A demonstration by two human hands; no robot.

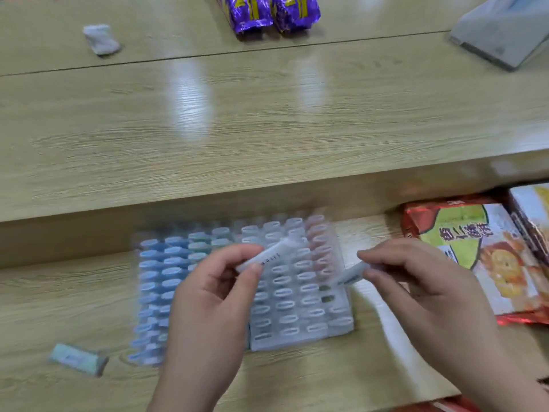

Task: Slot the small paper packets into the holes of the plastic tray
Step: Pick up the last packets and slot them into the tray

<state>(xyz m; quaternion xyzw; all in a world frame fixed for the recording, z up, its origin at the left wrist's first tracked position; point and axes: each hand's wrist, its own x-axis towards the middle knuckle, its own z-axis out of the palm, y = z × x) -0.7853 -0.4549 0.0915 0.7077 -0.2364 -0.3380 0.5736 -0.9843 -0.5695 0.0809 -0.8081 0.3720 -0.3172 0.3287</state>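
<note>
Here, the left hand is pinching a slim white paper packet in a thumb-and-finger grip, angling it over the middle of the clear plastic tray. The right hand is clamping a second packet just above the tray's right edge. The tray is lying on the wooden counter, its left columns showing blue. A pale green packet is lying loose nearby, left of the tray. Snack bags are sitting to the right.
</note>
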